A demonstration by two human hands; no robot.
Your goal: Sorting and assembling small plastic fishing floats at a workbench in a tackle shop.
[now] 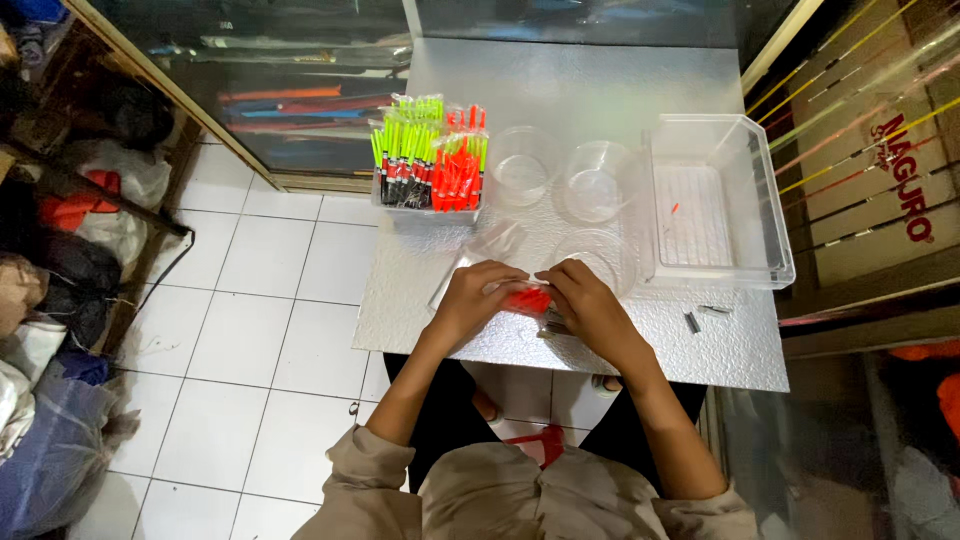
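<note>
The left hand point(470, 300) and the right hand point(585, 305) together grip a small clear packet of orange floats point(525, 299) just above the near edge of the silvery bench point(600, 90). Beyond stand three clear plastic cups point(520, 165), a box of green and orange float packets point(428, 155), and a clear tray point(720, 200).

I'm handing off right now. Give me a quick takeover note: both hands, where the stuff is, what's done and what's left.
Left hand and right hand: both grip a small clear bag of orange floats over the silver table.
Supplies: the box of packed green and orange floats stands at the far left; three empty round clear cups sit mid-table; the large clear tray on the right is nearly empty.
Done: many packs in the box.
Left: the bag in hand isn't yet set down.
</note>
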